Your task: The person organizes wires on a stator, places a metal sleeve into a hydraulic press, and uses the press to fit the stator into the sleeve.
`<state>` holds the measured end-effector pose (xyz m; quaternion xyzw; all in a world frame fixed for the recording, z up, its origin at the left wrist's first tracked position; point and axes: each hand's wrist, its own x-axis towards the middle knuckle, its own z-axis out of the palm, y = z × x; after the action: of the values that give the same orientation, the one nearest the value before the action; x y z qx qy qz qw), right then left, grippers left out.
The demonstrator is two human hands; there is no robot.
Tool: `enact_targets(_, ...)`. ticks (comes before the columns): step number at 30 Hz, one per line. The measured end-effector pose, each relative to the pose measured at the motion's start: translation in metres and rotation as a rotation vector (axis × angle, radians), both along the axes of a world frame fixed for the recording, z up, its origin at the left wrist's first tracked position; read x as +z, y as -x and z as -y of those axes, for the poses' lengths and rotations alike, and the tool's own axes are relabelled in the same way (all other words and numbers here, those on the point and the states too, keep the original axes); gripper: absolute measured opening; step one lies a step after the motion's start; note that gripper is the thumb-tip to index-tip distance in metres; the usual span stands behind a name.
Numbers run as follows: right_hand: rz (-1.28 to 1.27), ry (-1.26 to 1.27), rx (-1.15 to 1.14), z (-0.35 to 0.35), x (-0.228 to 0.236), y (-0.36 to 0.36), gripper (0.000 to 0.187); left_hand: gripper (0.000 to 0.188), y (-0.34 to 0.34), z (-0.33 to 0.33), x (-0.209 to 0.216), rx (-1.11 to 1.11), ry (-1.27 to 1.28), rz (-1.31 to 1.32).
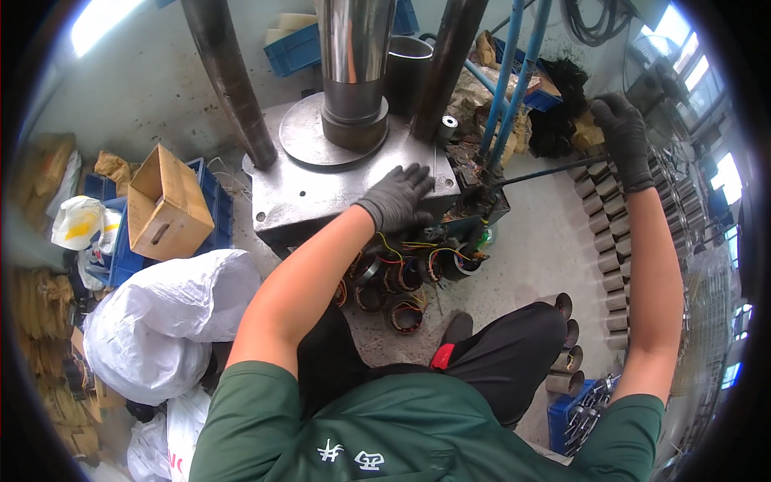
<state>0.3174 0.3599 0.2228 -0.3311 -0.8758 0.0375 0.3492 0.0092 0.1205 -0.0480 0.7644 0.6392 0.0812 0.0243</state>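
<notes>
My left hand (395, 199) lies flat, gripping nothing, on the press bed (321, 191); my right hand (623, 138) is at the lever (554, 169), how closed I can't tell. Below both, white characters (369, 461) mark the green shirt (434, 414).

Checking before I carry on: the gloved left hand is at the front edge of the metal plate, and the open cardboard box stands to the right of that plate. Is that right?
Not quite: the head view shows the open cardboard box to the left of the metal plate, not the right. The gloved left hand is at the plate's front edge, as you said.
</notes>
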Motion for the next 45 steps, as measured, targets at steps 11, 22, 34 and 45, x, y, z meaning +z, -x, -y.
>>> enact_targets(11, 0.018, -0.080, 0.118, 0.096, -0.042, -0.059, 0.016, 0.050, -0.035, 0.081, 0.009, -0.219, 0.281, 0.096)
enact_targets(22, 0.635, -0.044, 0.379, 0.157, -0.027, 0.013, 0.032, 0.083, 0.033, 0.084, -0.005, 0.310, -0.051, 0.056)
enact_targets(34, -0.012, -0.723, 0.583, 0.132, 0.016, 0.322, 0.044, 0.043, -0.040, 0.095, 0.020, -0.233, 0.190, 0.192)
enact_targets(45, 0.601, -0.092, 0.538, 0.129, 0.038, 0.350, 0.072, 0.026, 0.027, 0.067, 0.035, 0.421, -0.409, 0.986)
